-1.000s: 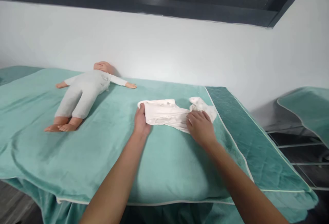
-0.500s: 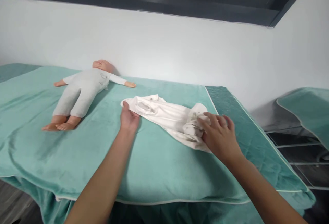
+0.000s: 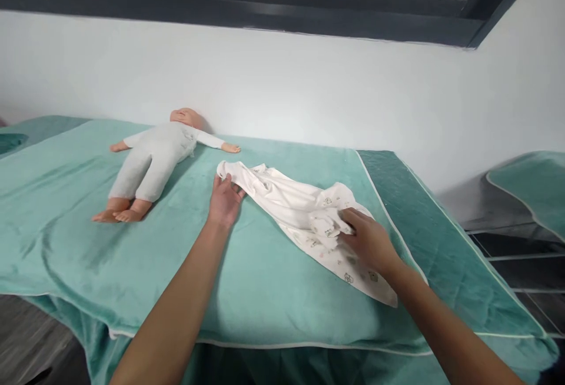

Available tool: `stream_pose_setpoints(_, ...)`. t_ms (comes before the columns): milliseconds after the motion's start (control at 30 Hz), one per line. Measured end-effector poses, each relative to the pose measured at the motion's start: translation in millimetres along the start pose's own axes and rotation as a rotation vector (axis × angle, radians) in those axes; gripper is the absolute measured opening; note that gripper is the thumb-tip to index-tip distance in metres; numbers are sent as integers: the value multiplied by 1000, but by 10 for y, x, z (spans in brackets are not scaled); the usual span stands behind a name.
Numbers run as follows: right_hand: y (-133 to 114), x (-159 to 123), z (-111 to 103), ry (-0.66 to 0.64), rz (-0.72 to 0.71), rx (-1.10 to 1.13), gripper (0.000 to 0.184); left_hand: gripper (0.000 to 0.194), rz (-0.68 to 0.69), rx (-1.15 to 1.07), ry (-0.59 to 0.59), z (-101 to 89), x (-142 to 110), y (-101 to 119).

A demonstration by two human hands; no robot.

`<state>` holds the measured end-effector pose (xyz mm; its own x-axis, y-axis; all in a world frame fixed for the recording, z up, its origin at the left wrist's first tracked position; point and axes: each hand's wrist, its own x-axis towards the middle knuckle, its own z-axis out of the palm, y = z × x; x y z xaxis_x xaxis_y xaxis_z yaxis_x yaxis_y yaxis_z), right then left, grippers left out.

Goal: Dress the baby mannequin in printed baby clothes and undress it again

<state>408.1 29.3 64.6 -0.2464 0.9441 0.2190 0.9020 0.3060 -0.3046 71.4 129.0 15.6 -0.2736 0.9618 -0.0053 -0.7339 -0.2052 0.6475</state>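
Note:
A white baby garment (image 3: 291,205) with small printed figures lies stretched out on the teal blanket (image 3: 265,291). My left hand (image 3: 225,199) grips its upper left end with the fingers closed on the cloth. My right hand (image 3: 368,241) pinches a bunched fold near the lower right end. A baby doll (image 3: 152,158) in a pale grey suit lies on its back to the left, arms spread, apart from both hands.
The blanket covers a padded table against a white wall. A darker teal quilted cover (image 3: 424,220) shows along the table's right side. Another teal-covered table (image 3: 534,188) stands at the far right, with dark floor between.
The folded garment has been pulled open and spread diagonally. My left hand moved left and up with one end; my right hand moved right and down with the other.

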Motion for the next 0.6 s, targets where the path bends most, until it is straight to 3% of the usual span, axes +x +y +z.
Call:
stream_pose_setpoints(133,20,-134,-107,227,310,397,10,78,-8,33,-18,-3,-7,-1)
stream_pose_setpoints(233,78,-279,-273,396,431,581,26,88,-2,101,-39,-12,-5,-13)
stream_pose_setpoints(333,119,-418,-439,369,484,777,50,84,24,163,-57,-18,-7,-32)
stream_pose_setpoints(433,127,-514,-546,273,558,983,60,79,36,208,-77,-17,-22,-49)
stream_pose_setpoints(533,142,-572,-624,355,563,991,52,71,53,244,-65,-6,-50,-63)
stream_pose_setpoints(600,163,-648,-705,465,439,719,48,65,66,269,-42,-2,-63,-80)
